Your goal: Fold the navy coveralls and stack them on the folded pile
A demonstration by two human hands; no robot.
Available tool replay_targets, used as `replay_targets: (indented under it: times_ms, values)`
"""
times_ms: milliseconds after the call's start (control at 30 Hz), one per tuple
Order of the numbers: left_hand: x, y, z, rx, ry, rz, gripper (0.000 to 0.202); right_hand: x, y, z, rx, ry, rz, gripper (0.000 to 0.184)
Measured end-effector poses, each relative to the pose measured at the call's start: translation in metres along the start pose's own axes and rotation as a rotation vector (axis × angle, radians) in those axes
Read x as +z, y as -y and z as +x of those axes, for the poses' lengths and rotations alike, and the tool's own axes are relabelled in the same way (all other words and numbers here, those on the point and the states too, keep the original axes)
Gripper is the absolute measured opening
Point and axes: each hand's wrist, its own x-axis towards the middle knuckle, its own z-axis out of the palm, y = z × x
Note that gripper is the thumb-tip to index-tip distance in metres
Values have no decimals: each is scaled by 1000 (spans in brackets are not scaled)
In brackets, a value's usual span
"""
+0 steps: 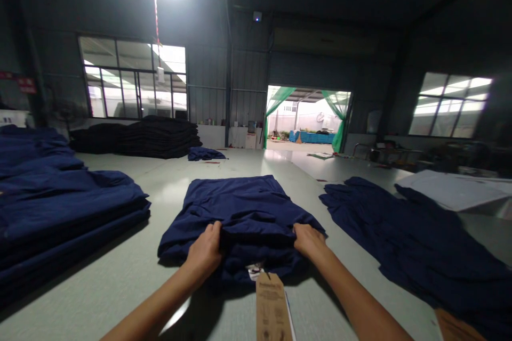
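Navy garment (240,200) on the surface (168,184), 12 o'clock: looks mostly folded, near edge not yet flat. Left hand (206,249) and right hand (310,240): fingers clamped on that edge. Cardboard tag (272,306) out at 6. Folded stack (72,208) at 10; rumpled garment (400,229) at 2, apparently unfolded.

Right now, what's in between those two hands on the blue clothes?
In the head view, a bunched part of the folded blue garment lies between the left hand and right hand. A brown tag shows nearer the camera.
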Motion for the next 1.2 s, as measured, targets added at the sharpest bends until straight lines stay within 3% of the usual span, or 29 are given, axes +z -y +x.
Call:
replay_targets:
  times_ms: [133,167,300,400,500,667,733,800,867,933,1033,1133,1200]
  values:
    - [-8,3,2,103,-243,150,59,-7,-6,2,-33,-425,20,39]
    - [-10,5,4,148,-237,156,60,-7,-8,3,-6,-418,6,38]
    - [-9,7,6,273,-93,97,43,-2,-12,4,73,-117,-21,41]
    - [-6,6,5,363,-137,37,28,-1,-12,6,-129,-137,28,45]
    - [-9,6,3,401,-45,-47,27,-7,-17,7,-218,-104,47,39]
    - [-15,2,0,303,159,-148,19,-23,-21,4,-354,270,188,19]
    - [-12,-3,0,285,162,-147,28,-26,-13,1,-363,185,231,26]
    - [-7,-7,0,303,158,-94,37,-23,1,-2,-342,-29,225,42]
    - [-1,-9,-1,388,170,-12,51,-15,14,-5,-372,-128,192,36]
    - [4,-9,-2,474,223,43,69,-5,23,-8,-362,-24,113,37]
    - [11,-3,-1,428,366,67,94,7,27,-10,-249,116,-29,62]
    - [19,8,4,359,388,70,86,14,26,-9,-341,-2,-11,67]
    - [23,14,8,322,385,64,74,19,26,-8,-382,39,54,58]
